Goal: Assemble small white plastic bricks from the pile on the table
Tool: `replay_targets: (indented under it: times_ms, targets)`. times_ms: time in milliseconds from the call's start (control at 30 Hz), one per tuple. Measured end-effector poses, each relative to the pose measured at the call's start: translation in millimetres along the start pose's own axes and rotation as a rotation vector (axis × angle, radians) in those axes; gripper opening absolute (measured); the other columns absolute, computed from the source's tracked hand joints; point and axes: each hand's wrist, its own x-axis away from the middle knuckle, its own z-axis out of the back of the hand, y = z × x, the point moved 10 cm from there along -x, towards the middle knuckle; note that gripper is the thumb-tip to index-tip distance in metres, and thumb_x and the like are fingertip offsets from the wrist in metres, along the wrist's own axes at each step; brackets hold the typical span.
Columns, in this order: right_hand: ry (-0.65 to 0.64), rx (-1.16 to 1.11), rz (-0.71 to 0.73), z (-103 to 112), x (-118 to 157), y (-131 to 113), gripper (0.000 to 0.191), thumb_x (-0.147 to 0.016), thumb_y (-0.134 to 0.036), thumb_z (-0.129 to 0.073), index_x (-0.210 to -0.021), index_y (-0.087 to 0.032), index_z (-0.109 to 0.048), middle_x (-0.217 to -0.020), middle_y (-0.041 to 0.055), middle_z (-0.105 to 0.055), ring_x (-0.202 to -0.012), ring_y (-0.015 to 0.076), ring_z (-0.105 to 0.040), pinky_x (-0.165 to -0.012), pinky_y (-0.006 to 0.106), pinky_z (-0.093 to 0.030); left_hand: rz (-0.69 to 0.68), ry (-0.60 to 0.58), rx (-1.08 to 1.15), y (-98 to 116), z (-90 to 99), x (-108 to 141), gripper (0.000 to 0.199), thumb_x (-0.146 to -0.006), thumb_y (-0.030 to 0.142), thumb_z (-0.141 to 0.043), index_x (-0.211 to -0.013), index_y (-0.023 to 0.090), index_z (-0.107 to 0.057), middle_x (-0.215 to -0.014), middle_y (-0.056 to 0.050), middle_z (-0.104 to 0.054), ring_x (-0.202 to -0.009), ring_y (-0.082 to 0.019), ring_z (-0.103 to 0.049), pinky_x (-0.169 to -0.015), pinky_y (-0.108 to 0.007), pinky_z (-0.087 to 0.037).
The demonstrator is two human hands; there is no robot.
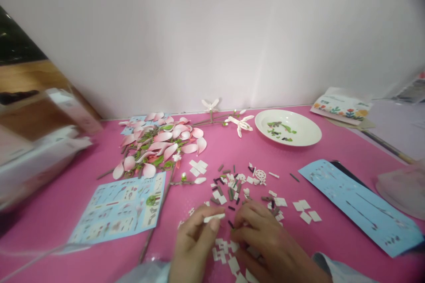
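My left hand (195, 239) pinches a small white building-block piece (214, 218) between thumb and forefinger, above the pink tabletop. To its right, my right hand (265, 243) is low among the loose parts with its fingers curled together; what they hold, if anything, is hidden. A dark little piece (231, 224) shows at its fingertips. Beyond the hands lies a scatter of brown, black and white pieces (231, 193), with a white wheel-like part (260, 177) among them. Square white pieces (233, 265) lie between my wrists, partly covered by the right hand.
Pink-petalled block flowers (162, 146) are heaped at the back left, near a blue instruction sheet (116, 208). A brown stem (157, 221) lies beside it. At the back is a white plate (308, 137) with green bits. A blue booklet (361, 208) rests at right.
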Motion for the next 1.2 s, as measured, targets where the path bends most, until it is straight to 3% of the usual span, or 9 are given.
replay_targets:
  times_ms: [100,300,467,667,833,967,1067,1200]
  targets:
    - [0.06,-0.043,0.017,6.5,0.2,-1.3,0.019,-0.079,-0.001,-0.056,-0.081,-0.019,-0.062,-0.086,0.005,-0.06,-0.086,0.0213,-0.054,-0.077,0.037,-0.048,-0.055,0.001,-0.057,4.8,0.8,-1.2,0.024,-0.079,0.043,-0.07,-0.087,0.022,-0.079,-0.093,-0.006,-0.073,-0.096,-0.025,-0.062,-0.09,-0.031,-0.044]
    - [0.262,-0.115,0.062,30.5,5.5,-4.0,0.019,-0.082,-0.002,-0.056,-0.086,-0.02,-0.061,-0.08,0.003,-0.064,-0.081,0.019,-0.058,-0.073,0.033,-0.05,-0.121,-0.053,0.013,11.0,-3.9,-1.5,0.017,-0.075,0.03,-0.076,-0.091,0.023,-0.077,-0.091,-0.004,-0.069,-0.086,-0.02,-0.062,-0.077,-0.025,-0.049]
    - [0.372,-0.05,0.069,44.8,6.4,-4.6,0.015,-0.082,-0.008,-0.06,-0.087,-0.022,-0.06,-0.075,0.002,-0.065,-0.072,0.0184,-0.061,-0.066,0.03,-0.052,-0.033,-0.052,0.08,-2.4,-5.3,-0.9,0.026,-0.072,0.031,-0.079,-0.094,0.021,-0.072,-0.082,-0.002,-0.066,-0.07,-0.015,-0.059,-0.064,-0.022,-0.048]
    - [0.439,-0.004,0.102,52.4,9.5,-8.0,0.019,-0.081,-0.008,-0.061,-0.092,-0.023,-0.062,-0.081,0.0022,-0.069,-0.081,0.0191,-0.065,-0.074,0.028,-0.054,0.006,-0.089,0.147,-5.7,-12.9,-0.6,0.026,-0.068,0.032,-0.082,-0.083,0.018,-0.066,-0.067,0.003,-0.062,-0.055,-0.009,-0.05,-0.052,-0.018,-0.041]
    - [0.421,0.02,0.086,53.2,10.8,-6.5,0.022,-0.086,-0.012,-0.058,-0.103,-0.025,-0.062,-0.089,0.0033,-0.071,-0.086,0.0194,-0.066,-0.072,0.027,-0.054,-0.148,-0.064,0.167,12.4,-11.6,3.1,0.024,-0.068,0.033,-0.081,-0.072,0.018,-0.062,-0.074,-0.002,-0.065,-0.066,-0.014,-0.059,-0.055,-0.02,-0.045]
    - [0.378,-0.044,0.076,51.0,9.3,-5.9,0.019,-0.09,-0.016,-0.054,-0.103,-0.026,-0.063,-0.087,0.003,-0.069,-0.086,0.02,-0.067,-0.074,0.028,-0.055,-0.177,-0.06,0.086,17.6,-10.6,6.9,0.025,-0.068,0.027,-0.079,-0.069,0.02,-0.055,-0.085,-0.008,-0.074,-0.071,-0.02,-0.067,-0.059,-0.025,-0.05]
    - [0.336,-0.114,-0.046,44.7,9.8,8.1,0.012,-0.092,-0.021,-0.052,-0.097,-0.025,-0.062,-0.084,0.0027,-0.067,-0.078,0.0183,-0.066,-0.066,0.026,-0.056,-0.233,-0.076,0.106,22.0,-12.1,8.6,0.025,-0.065,0.012,-0.076,-0.07,0.022,-0.054,-0.076,-0.005,-0.075,-0.071,-0.02,-0.069,-0.065,-0.027,-0.053]
    - [0.305,-0.185,-0.164,32.7,15.7,31.1,0.01,-0.094,-0.024,-0.049,-0.098,-0.025,-0.059,-0.085,0.0012,-0.064,-0.066,0.0143,-0.064,-0.057,0.023,-0.055,-0.27,-0.039,0.203,17.2,-12.1,8.1,0.025,-0.062,0.002,-0.07,-0.073,0.021,-0.058,-0.073,-0.003,-0.074,-0.067,-0.018,-0.069,-0.061,-0.023,-0.052]
